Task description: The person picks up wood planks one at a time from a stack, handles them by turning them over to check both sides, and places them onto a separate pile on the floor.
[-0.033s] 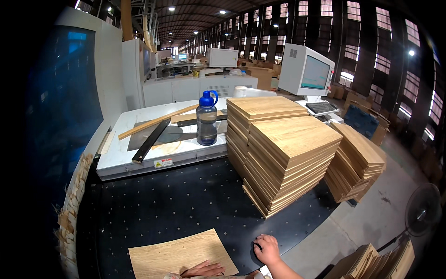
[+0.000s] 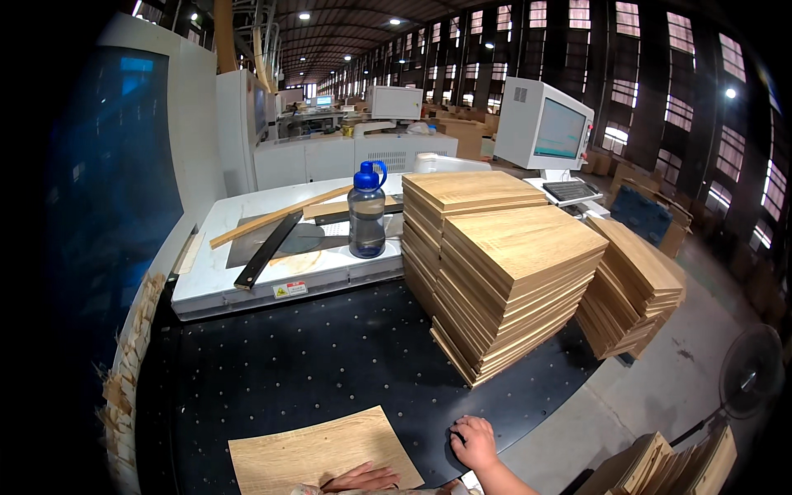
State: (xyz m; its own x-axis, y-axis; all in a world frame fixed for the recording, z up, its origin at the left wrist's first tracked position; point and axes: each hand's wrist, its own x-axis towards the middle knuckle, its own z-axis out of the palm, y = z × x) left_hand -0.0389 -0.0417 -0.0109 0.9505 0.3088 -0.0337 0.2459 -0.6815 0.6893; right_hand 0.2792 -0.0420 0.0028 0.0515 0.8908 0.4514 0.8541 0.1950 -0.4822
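A wood-grain panel [image 2: 318,441] lies on the black table [image 2: 280,363], at its near edge. My left hand [image 2: 360,478] rests flat on the panel's near part, fingers stretched out and holding nothing. To the right of the panel, my right hand [image 2: 473,444] is low over the table with its fingers curled. Beneath those fingers shows the edge of a small dark, rounded thing, mostly hidden, so its kind is unclear. Beyond my right hand, a tall stack of wood-grain panels [image 2: 516,289] stands on the table.
A blue-capped water bottle [image 2: 367,216] stands on the white machine bed [image 2: 202,285], beside a black bar [image 2: 269,252] and a wooden strip [image 2: 280,216]. More panels [image 2: 635,285] are stacked at right, below a monitor [image 2: 549,124]. A fan [image 2: 749,375] and upright boards [image 2: 660,470] are nearer.
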